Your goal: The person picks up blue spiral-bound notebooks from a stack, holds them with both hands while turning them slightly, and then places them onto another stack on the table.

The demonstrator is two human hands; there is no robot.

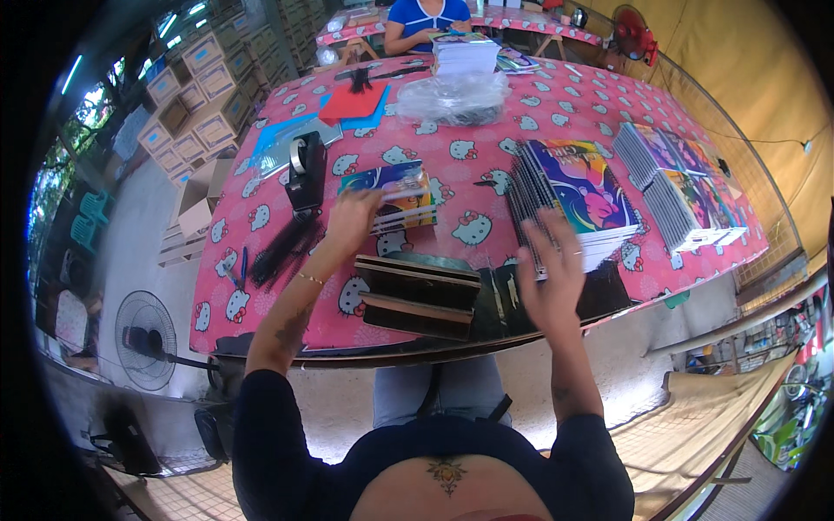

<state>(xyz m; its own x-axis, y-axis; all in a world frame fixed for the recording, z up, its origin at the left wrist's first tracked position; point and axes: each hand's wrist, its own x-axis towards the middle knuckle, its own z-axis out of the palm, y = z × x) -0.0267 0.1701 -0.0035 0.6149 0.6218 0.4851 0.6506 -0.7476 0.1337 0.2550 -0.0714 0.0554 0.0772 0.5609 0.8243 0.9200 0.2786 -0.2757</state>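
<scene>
At the small pile of colourful notebooks [413, 214], my left hand [354, 219] is closed on the left end of a notebook, its edge blurred by motion. My right hand [556, 273] is open, its fingers apart and slightly smeared, by the near left corner of a tall stack of spiral-bound notebooks [584, 187] with purple and yellow covers. I cannot tell whether it touches them. Between my hands, near the table's front edge, lies a dark wooden jig [417, 295] with upright boards. A black tape dispenser [306, 169] stands beyond my left forearm.
More notebook stacks [686, 195] stand at the right. Black binding strands [285, 250] and a blue pen [244, 260] lie at the left. Farther back are a red folder [352, 104], a clear plastic bag [453, 97] and white-edged books [466, 56]. A person [426, 19] sits opposite; a fan [146, 339] stands left.
</scene>
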